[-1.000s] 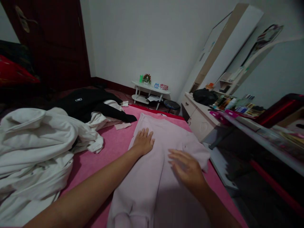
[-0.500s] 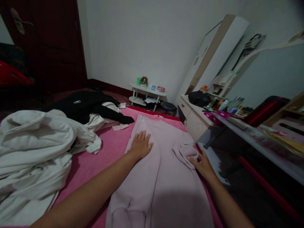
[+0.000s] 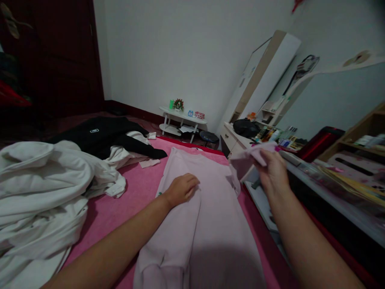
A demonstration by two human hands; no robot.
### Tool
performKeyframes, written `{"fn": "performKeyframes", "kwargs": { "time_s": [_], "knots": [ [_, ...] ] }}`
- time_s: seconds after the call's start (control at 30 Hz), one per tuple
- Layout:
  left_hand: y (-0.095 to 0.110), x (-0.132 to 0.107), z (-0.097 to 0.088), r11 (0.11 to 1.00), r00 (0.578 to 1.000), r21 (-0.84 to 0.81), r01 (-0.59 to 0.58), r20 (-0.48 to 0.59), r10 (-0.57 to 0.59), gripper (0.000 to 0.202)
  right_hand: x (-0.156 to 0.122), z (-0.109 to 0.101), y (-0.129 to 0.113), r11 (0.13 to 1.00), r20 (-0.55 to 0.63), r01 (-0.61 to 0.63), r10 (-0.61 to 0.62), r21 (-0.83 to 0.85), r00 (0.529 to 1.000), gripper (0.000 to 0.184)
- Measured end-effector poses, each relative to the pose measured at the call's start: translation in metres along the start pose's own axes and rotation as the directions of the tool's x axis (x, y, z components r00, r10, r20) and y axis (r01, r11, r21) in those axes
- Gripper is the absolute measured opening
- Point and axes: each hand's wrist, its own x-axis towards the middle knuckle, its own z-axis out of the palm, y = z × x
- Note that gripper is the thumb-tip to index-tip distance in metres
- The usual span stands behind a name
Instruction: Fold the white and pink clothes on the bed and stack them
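A pale pink top (image 3: 207, 212) lies spread on the pink bed cover (image 3: 129, 196) in front of me. My left hand (image 3: 181, 188) rests on its left half with the fingers curled, pinching the fabric near the middle. Over the bed's right edge, my right hand (image 3: 272, 170) is raised and closed on the top's right sleeve (image 3: 248, 158), which it holds lifted off the bed.
A heap of white garments (image 3: 42, 192) fills the left of the bed, with a black garment (image 3: 105, 134) behind it. A cluttered dresser (image 3: 237, 140) and desk (image 3: 331, 176) stand close on the right. A small white table (image 3: 182, 118) stands by the far wall.
My right hand went from flat on the top to gripping its right sleeve, then lifted the sleeve up and to the right. My left hand's fingers curled from flat.
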Motion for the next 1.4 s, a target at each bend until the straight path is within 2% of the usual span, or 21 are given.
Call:
{"fn": "performKeyframes", "kwargs": {
  "time_s": [0.07,0.1,0.17,0.23,0.33,0.4,0.47,0.5,0.57,0.63,0.7,0.73,0.77,0.83,0.87,0.97,1.03,1.07,1.13,1.3,1.4],
  "knots": [
    [0.005,-0.002,-0.002,0.987,0.986,0.020,-0.161,0.050,0.160,0.029,-0.022,0.009,-0.012,0.995,0.098,0.067,-0.060,-0.070,0.993,0.050],
    [0.007,-0.003,-0.002,0.981,0.979,0.035,-0.191,0.077,0.188,0.031,-0.035,0.013,-0.018,0.991,0.141,0.098,-0.084,-0.092,0.986,0.049],
    [0.009,-0.005,0.001,0.987,0.985,0.056,-0.154,0.094,0.148,0.038,-0.060,0.017,-0.027,0.977,0.257,0.165,-0.125,-0.138,0.958,0.047],
    [0.009,-0.006,0.004,0.997,0.996,0.052,-0.063,0.073,0.059,0.044,-0.082,0.015,-0.030,0.957,0.408,0.221,-0.128,-0.188,0.904,0.044],
    [0.006,-0.004,0.009,0.999,0.999,0.028,0.045,0.004,-0.045,0.049,-0.113,0.000,-0.009,0.896,0.541,0.274,-0.046,-0.350,0.840,0.045],
    [0.004,-0.002,0.010,0.996,0.996,0.018,0.085,-0.035,-0.084,0.051,-0.135,-0.015,0.017,0.815,0.523,0.271,0.046,-0.512,0.851,0.054],
    [0.005,-0.002,0.010,0.996,0.993,0.018,0.082,-0.082,-0.080,0.045,-0.156,-0.029,0.042,0.743,0.470,0.194,0.180,-0.641,0.864,0.061],
    [0.008,-0.002,0.009,0.999,0.994,0.025,0.047,-0.096,-0.044,0.039,-0.166,-0.036,0.051,0.721,0.453,0.155,0.239,-0.675,0.859,0.064],
    [0.017,-0.005,0.004,0.990,0.989,0.067,-0.124,-0.076,0.129,0.024,-0.181,-0.046,0.060,0.717,0.439,0.080,0.331,-0.692,0.835,0.066],
    [0.030,-0.009,-0.005,0.925,0.932,0.119,-0.360,0.010,0.362,0.016,-0.189,-0.054,0.058,0.748,0.448,0.008,0.389,-0.663,0.805,0.068],
    [0.044,-0.013,-0.016,0.867,0.882,0.166,-0.471,0.054,0.469,0.017,-0.192,-0.059,0.052,0.787,0.463,-0.065,0.424,-0.613,0.778,0.070],
    [0.048,-0.015,-0.021,0.873,0.893,0.194,-0.448,0.049,0.448,0.023,-0.193,-0.060,0.049,0.809,0.467,-0.096,0.426,-0.579,0.775,0.071],
    [0.051,-0.017,-0.027,0.897,0.924,0.232,-0.377,0.032,0.380,0.030,-0.194,-0.061,0.046,0.831,0.468,-0.124,0.421,-0.542,0.777,0.072],
    [0.048,-0.019,-0.037,0.929,0.988,0.339,-0.145,0.001,0.154,0.046,-0.195,-0.061,0.040,0.869,0.477,-0.164,0.403,-0.466,0.781,0.070],
    [0.042,-0.019,-0.041,0.920,0.999,0.392,-0.032,0.006,0.033,0.051,-0.197,-0.060,0.037,0.884,0.483,-0.178,0.394,-0.433,0.782,0.069],
    [0.016,-0.013,-0.055,0.861,0.962,0.479,0.170,0.111,-0.251,0.054,-0.200,-0.052,0.023,0.913,0.516,-0.193,0.368,-0.360,0.774,0.067],
    [-0.001,-0.002,-0.066,0.842,0.917,0.481,0.243,0.167,-0.361,0.052,-0.201,-0.046,0.012,0.925,0.539,-0.201,0.355,-0.324,0.764,0.068],
    [-0.008,0.006,-0.074,0.836,0.908,0.477,0.271,0.162,-0.387,0.050,-0.201,-0.043,0.008,0.929,0.552,-0.207,0.352,-0.308,0.756,0.068],
    [-0.016,0.025,-0.090,0.836,0.920,0.463,0.294,0.102,-0.380,0.045,-0.202,-0.037,0.000,0.935,0.579,-0.216,0.345,-0.281,0.738,0.068],
    [-0.017,0.074,-0.131,0.859,0.974,0.467,0.211,-0.031,-0.222,0.042,-0.208,-0.026,-0.009,0.939,0.687,-0.299,0.329,-0.168,0.648,0.072],
    [-0.019,0.086,-0.148,0.839,0.981,0.511,0.184,-0.041,-0.191,0.039,-0.217,-0.014,-0.013,0.924,0.723,-0.353,0.342,-0.144,0.600,0.073]
  ]
}}
